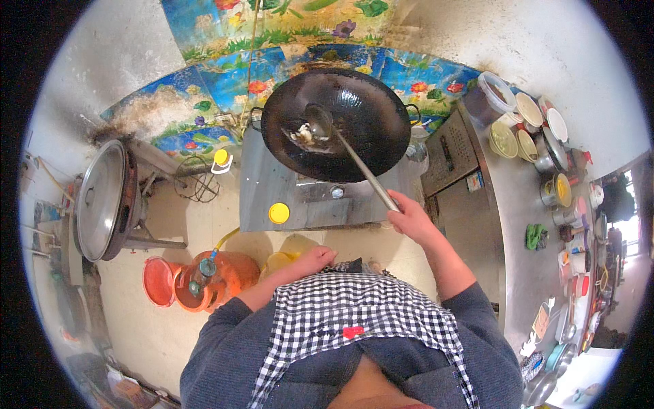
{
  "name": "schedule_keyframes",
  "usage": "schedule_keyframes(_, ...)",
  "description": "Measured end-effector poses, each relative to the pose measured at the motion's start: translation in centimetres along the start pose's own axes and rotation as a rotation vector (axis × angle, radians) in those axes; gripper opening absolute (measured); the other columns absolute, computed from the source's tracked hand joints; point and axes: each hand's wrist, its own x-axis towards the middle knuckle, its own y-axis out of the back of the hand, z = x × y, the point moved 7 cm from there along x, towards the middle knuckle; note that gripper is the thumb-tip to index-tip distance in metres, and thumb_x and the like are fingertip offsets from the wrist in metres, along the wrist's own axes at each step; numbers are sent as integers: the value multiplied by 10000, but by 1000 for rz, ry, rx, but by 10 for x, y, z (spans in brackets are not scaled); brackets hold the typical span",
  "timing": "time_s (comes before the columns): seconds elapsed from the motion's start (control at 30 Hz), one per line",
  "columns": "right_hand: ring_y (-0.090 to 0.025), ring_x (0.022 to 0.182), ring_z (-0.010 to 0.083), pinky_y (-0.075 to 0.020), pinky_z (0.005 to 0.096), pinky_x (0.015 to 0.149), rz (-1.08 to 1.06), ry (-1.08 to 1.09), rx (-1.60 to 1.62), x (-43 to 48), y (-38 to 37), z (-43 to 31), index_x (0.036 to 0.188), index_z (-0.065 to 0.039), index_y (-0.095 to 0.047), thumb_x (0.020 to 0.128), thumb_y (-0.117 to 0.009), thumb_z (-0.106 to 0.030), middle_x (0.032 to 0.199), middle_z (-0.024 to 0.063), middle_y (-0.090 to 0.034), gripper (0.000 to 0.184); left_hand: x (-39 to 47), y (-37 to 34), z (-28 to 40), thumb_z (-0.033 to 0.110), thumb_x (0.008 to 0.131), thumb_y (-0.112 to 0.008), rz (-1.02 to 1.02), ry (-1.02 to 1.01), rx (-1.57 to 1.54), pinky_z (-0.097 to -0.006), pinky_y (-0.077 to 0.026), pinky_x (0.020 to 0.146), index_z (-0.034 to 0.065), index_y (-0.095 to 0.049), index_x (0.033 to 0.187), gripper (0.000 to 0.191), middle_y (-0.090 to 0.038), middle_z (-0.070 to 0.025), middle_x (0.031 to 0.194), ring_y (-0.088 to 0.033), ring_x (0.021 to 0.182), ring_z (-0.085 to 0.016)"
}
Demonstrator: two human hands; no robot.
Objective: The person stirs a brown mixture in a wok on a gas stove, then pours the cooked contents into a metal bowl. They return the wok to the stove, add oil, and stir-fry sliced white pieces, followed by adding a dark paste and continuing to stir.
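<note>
A large black wok [368, 138] with two loop handles rests on a metal-topped stove [255, 189]. My right hand [411, 217] grips the end of the long metal handle of a ladle [357, 159]. The ladle's bowl lies inside the wok on its left side, beside small whitish food pieces [305, 134] in what looks like a little liquid or oil. My left hand [318, 257] is loosely curled near the waist of my checked apron [357, 301], with nothing visible in it. A yellow lid [279, 213] lies on the stove's front left part.
An orange gas cylinder [232, 273] and a red bucket [159, 281] stand on the floor at left. Further left is a big lidded pan [102, 199]. Along the right runs a steel counter [516, 271] with bowls, containers and a green cloth [535, 236].
</note>
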Motion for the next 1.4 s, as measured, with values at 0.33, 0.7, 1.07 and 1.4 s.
schedule_keyframes(0.33, -546, 965, 400, -446, 443, 812, 380, 63, -596, -34, 55, 6, 1302, -117, -395, 779, -527, -98, 1048, 233, -576, 540, -20, 15, 77, 252, 921, -477, -11, -185, -126, -253, -445, 788, 26, -600, 991, 266, -620, -41, 932, -559, 869, -115)
schedule_keyframes(0.7, -549, 989, 384, -447, 432, 834, 470, 28, -551, -55, 69, 21, 1297, -77, -384, 775, -537, -109, 1081, 224, -572, 546, -21, -26, 81, 243, 909, -511, -219, -148, -73, -238, -437, 776, 23, -584, 1019, 257, -599, -24, 939, -533, 876, -97)
schedule_keyframes(1.07, -532, 1065, 352, -431, 385, 893, 402, 5, -495, -62, 67, 30, 1298, -41, -384, 780, -554, -101, 1149, 213, -550, 548, -20, -27, 79, 246, 913, -506, -250, -137, -47, -248, -442, 773, 17, -579, 1033, 269, -601, -35, 931, -533, 868, -104)
schedule_keyframes(1.4, -546, 675, 114, -441, 245, 580, 289, -40, 65, -64, 52, 27, 1302, 5, -381, 833, -517, -33, 960, 85, -593, 490, -17, -25, 77, 252, 913, -502, -212, -158, -31, -242, -442, 766, 22, -581, 1028, 269, -610, -41, 919, -541, 863, -109)
